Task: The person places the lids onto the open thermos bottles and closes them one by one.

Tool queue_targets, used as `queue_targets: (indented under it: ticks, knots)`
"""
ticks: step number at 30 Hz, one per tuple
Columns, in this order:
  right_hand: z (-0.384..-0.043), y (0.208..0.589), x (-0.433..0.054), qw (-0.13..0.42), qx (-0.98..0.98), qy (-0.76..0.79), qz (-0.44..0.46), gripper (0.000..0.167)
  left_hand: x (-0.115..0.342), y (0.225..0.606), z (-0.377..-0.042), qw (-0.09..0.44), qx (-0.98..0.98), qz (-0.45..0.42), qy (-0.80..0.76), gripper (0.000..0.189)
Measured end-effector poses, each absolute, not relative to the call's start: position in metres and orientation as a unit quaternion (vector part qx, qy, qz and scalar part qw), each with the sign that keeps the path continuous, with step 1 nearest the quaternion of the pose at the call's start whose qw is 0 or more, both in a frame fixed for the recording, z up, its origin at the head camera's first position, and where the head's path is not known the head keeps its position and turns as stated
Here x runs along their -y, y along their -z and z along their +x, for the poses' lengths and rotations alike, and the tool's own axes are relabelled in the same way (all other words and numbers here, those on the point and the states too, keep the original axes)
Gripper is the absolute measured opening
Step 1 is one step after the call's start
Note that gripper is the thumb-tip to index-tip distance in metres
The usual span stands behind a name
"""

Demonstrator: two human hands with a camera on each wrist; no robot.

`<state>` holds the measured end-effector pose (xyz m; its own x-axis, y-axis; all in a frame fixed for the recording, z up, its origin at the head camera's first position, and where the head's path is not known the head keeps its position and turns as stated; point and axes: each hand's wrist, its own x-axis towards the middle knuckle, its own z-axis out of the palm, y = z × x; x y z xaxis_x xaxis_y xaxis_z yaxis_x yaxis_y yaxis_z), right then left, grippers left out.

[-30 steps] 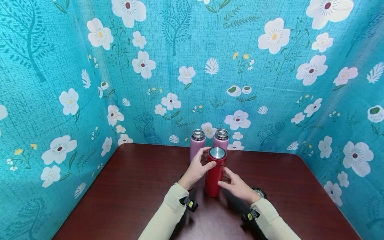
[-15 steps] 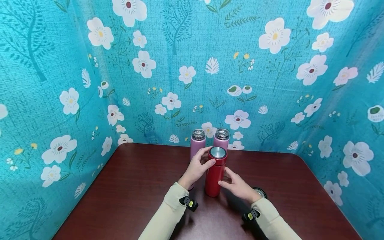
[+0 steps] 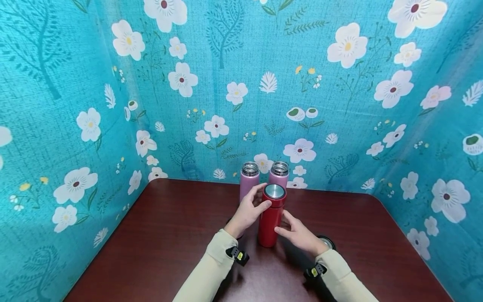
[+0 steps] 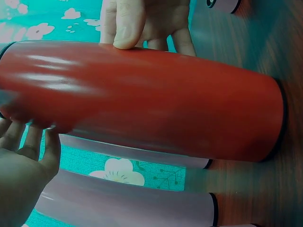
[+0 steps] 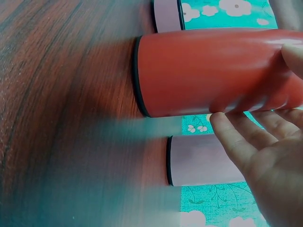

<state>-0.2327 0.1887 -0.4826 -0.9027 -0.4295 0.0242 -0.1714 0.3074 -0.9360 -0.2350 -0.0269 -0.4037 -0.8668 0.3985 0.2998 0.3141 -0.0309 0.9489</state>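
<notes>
A red thermos [image 3: 269,228] with a silver-topped lid [image 3: 274,191] stands upright on the dark wooden table. My left hand [image 3: 246,213] grips it up at the lid, thumb on the near side and fingers round the far left. Lower down, my right hand [image 3: 299,235] holds the body from the right. In the right wrist view the fingers of that hand [image 5: 272,146] touch the red side. Just behind stand two purple bottles, the left one [image 3: 249,183] and the right one [image 3: 278,178], both without lids and with bare metal necks. The red thermos partly hides the right one.
A round dark-rimmed cap [image 3: 326,242] lies on the table behind my right wrist. Another dark-edged item [image 3: 240,235] is mostly hidden behind my left wrist. A blue flowered cloth [image 3: 226,84] surrounds the table [image 3: 170,235] at the back and sides.
Both hands keep their places on the red thermos, with hardly any visible movement. The head view has shifted very slightly.
</notes>
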Motion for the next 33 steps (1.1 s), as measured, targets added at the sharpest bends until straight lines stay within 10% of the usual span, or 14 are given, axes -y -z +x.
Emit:
queue_targets:
  ticks: [33]
  knots:
    - [-0.2342, 0.4834, -0.1903, 0.120, -0.793, 0.566, -0.191, 0.068, 0.0230, 0.3990, -0.2309, 0.001, -0.705, 0.246, -0.665, 0.057]
